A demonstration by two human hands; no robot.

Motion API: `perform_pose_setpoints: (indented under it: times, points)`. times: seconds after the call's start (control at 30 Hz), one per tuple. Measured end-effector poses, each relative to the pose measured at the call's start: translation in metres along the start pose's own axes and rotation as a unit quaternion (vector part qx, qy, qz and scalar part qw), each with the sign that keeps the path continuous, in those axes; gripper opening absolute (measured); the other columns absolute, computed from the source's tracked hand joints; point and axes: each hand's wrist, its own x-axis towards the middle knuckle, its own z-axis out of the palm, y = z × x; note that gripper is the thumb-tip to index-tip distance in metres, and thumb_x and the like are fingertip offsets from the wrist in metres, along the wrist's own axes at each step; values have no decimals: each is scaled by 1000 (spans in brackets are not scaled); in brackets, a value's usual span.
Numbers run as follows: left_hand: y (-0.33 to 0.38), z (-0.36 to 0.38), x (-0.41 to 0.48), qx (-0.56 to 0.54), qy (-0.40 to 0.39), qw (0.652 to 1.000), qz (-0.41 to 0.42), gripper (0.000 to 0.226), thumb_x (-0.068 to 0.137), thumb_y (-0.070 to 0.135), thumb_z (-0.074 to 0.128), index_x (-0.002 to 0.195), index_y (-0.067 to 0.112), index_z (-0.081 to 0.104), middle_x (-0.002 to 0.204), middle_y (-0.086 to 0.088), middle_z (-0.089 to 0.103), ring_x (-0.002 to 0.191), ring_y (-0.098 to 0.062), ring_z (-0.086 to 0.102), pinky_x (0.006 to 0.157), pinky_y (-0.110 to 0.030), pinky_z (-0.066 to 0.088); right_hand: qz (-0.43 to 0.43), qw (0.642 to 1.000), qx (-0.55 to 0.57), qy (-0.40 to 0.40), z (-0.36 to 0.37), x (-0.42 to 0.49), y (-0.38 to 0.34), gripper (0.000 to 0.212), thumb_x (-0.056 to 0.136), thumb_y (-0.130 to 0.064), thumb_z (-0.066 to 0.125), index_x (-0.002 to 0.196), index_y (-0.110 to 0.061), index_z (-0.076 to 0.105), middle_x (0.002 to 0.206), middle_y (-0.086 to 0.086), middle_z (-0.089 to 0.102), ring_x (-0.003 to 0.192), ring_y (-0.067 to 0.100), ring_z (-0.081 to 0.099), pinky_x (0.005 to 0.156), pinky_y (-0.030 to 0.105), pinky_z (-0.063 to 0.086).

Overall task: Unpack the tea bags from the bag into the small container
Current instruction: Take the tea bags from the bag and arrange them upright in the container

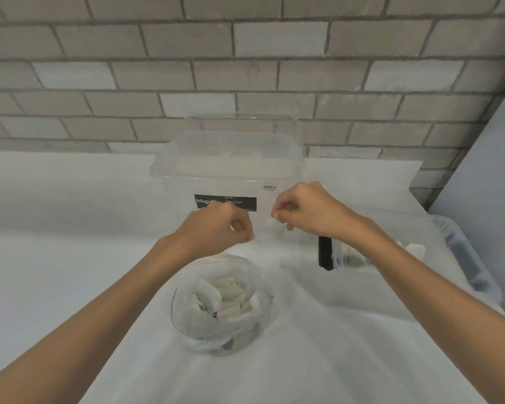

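Observation:
A clear plastic bag point(216, 330) stands on the white table, its bottom full of white tea bags point(231, 295). My left hand point(216, 231) and my right hand point(306, 211) hover above it, a little apart. On each, the fingers are curled with the thumb against the fingertips, pinching the faint clear film of the bag's upper edge. A low clear container point(391, 287) sits to the right, with a few white pieces inside at its far end.
A tall clear lidded box point(228, 158) with a black label stands behind my hands against the grey brick wall. A black object point(324, 253) stands at the low container's left end. A pale panel rises at the far right.

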Motion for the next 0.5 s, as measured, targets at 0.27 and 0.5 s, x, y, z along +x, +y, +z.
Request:
perform_pose_setpoints:
  times: [0.27,0.5]
  points:
    - [-58,6,-45,5,-51,995,-83,11,86,38,59,86,35,70,92,15,67,94,-10,57,78,-29,46,-32,993,2,-116,77,12,-54,18,89,-13,54,83,-11,71,76,8,70,66,15,69,59,30,57]
    - [-78,20,-54,-1,-56,995,-83,11,86,28,61,91,32,69,94,16,67,86,-9,59,76,-27,46,20,983,-48,-177,114,4,-71,9,85,-21,64,82,-13,67,74,1,59,75,25,66,67,30,52]
